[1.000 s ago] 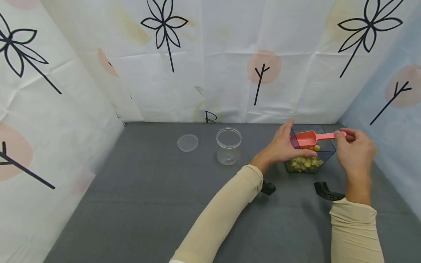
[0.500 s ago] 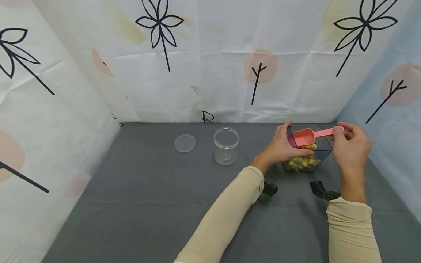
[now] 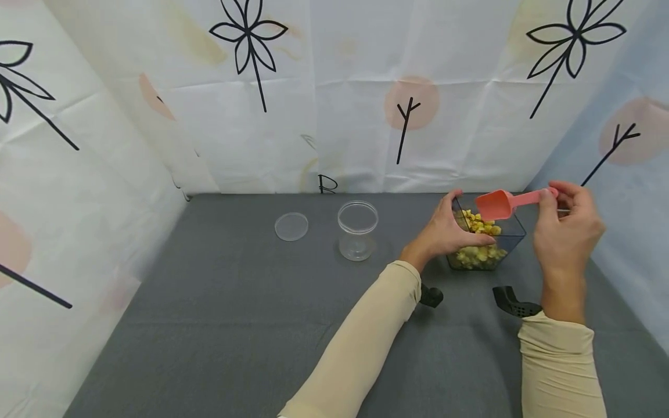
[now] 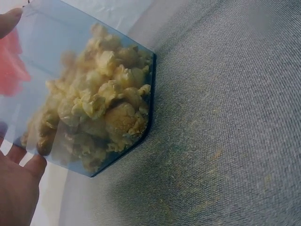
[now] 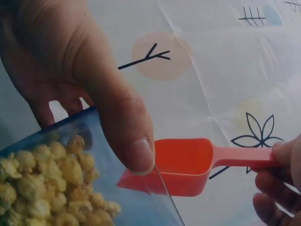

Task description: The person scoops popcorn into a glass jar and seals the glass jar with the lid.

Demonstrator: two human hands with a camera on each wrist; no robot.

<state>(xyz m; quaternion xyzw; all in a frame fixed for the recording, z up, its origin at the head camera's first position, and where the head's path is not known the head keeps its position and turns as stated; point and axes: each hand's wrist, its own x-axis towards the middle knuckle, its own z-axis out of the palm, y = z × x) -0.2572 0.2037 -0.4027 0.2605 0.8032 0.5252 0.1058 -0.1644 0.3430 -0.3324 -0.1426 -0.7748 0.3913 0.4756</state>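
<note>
A clear, square-sided box [image 3: 516, 239] with popcorn [image 3: 478, 255] in its lower part stands at the back right of the table. My left hand [image 3: 444, 229] grips it by the left side, thumb along the near wall and fingers on the far side. My right hand [image 3: 568, 238] pinches the handle end of a coral-pink scoop [image 3: 496, 205] over the box opening. In the right wrist view the scoop [image 5: 188, 153] shows a bare inside, its tip overlapping the box wall behind the left thumb. The left wrist view shows popcorn [image 4: 103, 94] heaped through the see-through wall.
Left of the box stands a clear round jar [image 3: 356, 247] with a wide rim. Beside it lies a clear round disc [image 3: 291, 226]. Black wrist mounts [image 3: 514, 303] hang below both hands. Printed cloth walls [image 3: 355, 133] edge the grey table [image 3: 235, 348].
The scoop has risen from inside the box to above its rim, moving slightly right with my right hand and uncovering more popcorn. My left hand keeps its grip on the box.
</note>
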